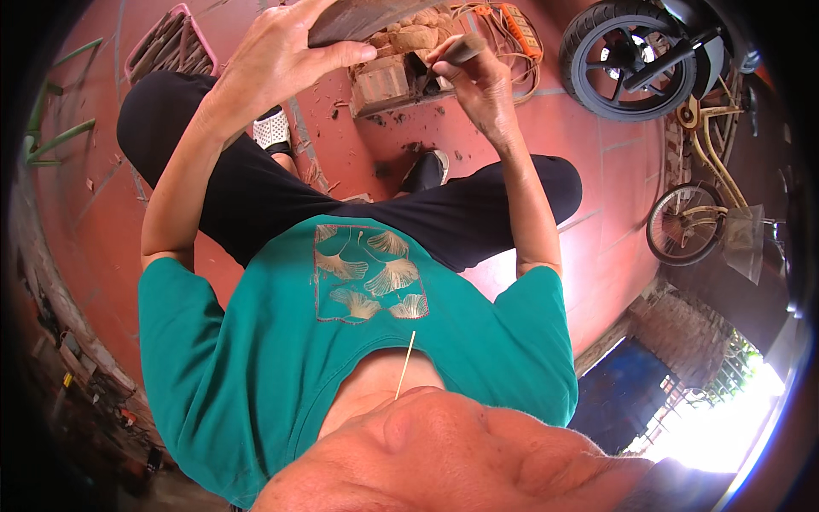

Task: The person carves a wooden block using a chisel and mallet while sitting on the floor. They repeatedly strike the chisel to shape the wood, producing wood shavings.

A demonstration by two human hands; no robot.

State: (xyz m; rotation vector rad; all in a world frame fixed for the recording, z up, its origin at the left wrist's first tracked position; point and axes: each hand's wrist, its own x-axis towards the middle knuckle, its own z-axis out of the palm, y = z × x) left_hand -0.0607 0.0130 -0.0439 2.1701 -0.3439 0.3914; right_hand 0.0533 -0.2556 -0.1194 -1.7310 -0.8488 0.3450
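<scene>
At the top of the head view my left hand (286, 64) holds a dark brown, flat piece of wood (363, 20) that runs out of the frame. Its thumb stretches along the lower edge; the other fingers are mostly cut off. My right hand (482, 85) is closed round a rounded wooden handle (462, 51) whose end points toward me. A dark flat part beside that hand may be its blade, but it is mostly hidden. Below and between both hands stands a wooden block (381, 83), with rough brown chunks (405, 38) on and behind it.
Wood chips lie on the red tiled floor (341, 149) by my feet. A pink basket (175, 43) of sticks stands at far left, near a green metal frame (64, 141). An orange power strip (520, 32) with coiled cord, a motorbike wheel (627, 60) and a bicycle (687, 224) are at right.
</scene>
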